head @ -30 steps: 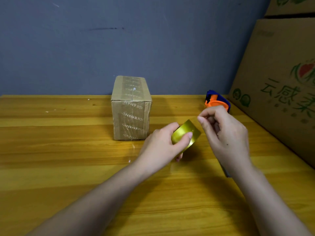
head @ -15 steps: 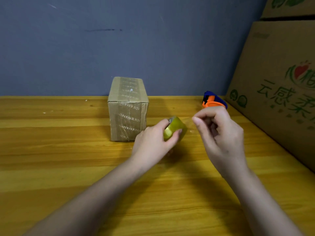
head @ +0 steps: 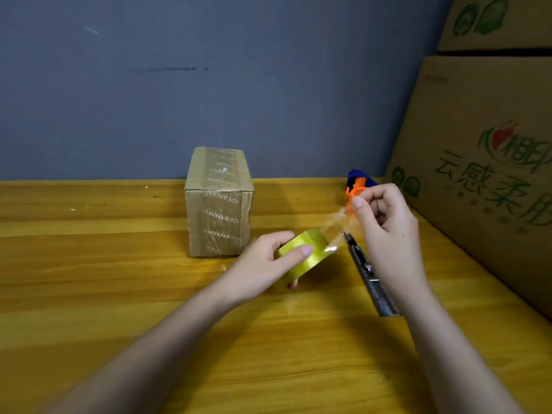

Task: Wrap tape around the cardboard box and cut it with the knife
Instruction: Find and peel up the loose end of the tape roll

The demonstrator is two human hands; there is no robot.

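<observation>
A small cardboard box [head: 219, 204], its faces covered with printed clear tape, stands upright on the wooden table [head: 89, 279]. Just right of it, my left hand [head: 263, 262] grips a yellowish roll of clear tape [head: 310, 255]. My right hand [head: 388, 231] pinches the free end of the tape [head: 339, 222], which stretches up and right from the roll. A dark utility knife [head: 369, 274] lies on the table under my right hand, tip pointing away from me, partly hidden by my wrist.
An orange and blue tape dispenser [head: 357, 182] sits behind my right hand near the grey wall. Large printed cardboard cartons [head: 484, 162] are stacked along the table's right edge.
My right hand has pulled the tape end away from the roll, so a short strip now spans between the hands. The roll has turned in my left hand. The knife has come into view.
</observation>
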